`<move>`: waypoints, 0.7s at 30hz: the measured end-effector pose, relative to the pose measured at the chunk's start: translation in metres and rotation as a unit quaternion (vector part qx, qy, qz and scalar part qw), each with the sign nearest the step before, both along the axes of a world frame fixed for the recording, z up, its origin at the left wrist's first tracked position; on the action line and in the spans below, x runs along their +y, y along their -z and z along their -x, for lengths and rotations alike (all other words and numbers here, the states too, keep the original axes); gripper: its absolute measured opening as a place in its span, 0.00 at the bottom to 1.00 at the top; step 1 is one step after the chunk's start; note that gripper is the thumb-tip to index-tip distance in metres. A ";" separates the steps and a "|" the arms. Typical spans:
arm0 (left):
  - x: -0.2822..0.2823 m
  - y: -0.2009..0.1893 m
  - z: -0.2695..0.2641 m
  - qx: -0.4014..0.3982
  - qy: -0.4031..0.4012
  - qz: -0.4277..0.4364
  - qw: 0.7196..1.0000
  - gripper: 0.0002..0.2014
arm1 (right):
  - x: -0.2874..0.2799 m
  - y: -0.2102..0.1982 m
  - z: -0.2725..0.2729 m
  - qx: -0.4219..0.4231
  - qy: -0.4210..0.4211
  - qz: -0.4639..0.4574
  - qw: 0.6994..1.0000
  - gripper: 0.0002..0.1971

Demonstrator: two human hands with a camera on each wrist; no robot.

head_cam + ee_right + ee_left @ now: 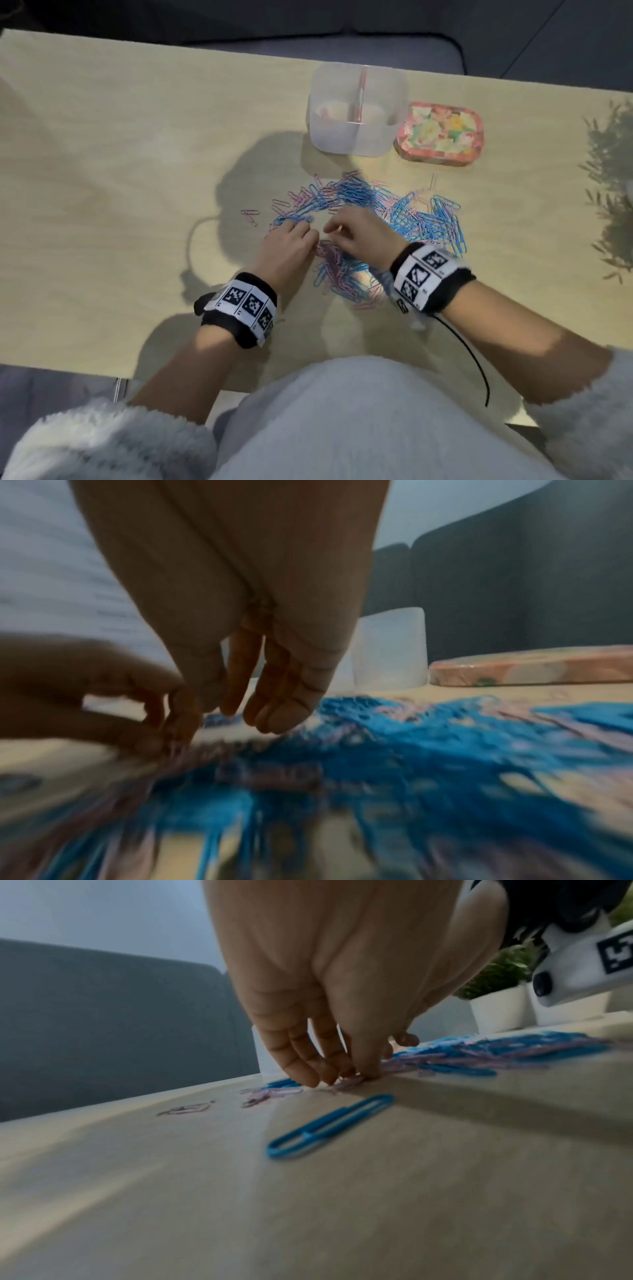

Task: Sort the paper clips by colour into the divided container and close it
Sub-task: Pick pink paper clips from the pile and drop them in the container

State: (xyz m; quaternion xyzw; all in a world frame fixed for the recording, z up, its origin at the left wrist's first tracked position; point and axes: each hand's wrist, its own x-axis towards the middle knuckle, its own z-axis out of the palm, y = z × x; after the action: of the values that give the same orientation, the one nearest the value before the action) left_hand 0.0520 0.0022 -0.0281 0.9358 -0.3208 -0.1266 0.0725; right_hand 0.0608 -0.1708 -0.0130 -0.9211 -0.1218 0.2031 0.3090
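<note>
A mixed pile of blue and pink paper clips (373, 209) lies on the wooden table (120, 154), in front of the translucent divided container (358, 137). The container stands open, and a few pink clips show in its left half. Its floral lid (440, 133) lies to its right. My left hand (308, 234) has its fingertips on the table and pinches pink paper clips (349, 1083) at the pile's near-left edge. My right hand (337, 231) hovers close beside it, with its fingers (274, 715) hanging loosely and nothing seen in them.
A lone blue clip (329, 1126) lies on bare table near my left wrist. A few stray pink clips (250, 214) sit left of the pile. Small potted plants (496, 1007) stand at the table's right side. A grey sofa (342, 54) lies beyond the far edge.
</note>
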 end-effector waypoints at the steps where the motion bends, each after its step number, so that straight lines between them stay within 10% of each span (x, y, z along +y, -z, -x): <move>1: 0.001 0.002 -0.001 -0.015 0.023 -0.021 0.999 0.12 | -0.003 0.008 0.007 0.001 -0.013 0.013 1.000 0.09; 15: -0.004 0.009 0.000 -0.054 0.018 -0.072 0.996 0.13 | -0.003 0.010 0.017 -0.040 0.006 0.130 0.991 0.22; 21: -0.010 -0.004 -0.011 0.024 -0.040 -0.043 0.998 0.06 | 0.007 0.009 0.021 -0.047 -0.022 0.144 0.988 0.12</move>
State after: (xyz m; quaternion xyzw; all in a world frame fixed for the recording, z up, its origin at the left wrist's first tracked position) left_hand 0.0634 -0.0080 -0.0244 0.9469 -0.2754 -0.1599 0.0452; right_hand 0.0394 -0.1636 -0.0221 -0.9616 -0.1263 0.1814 0.1624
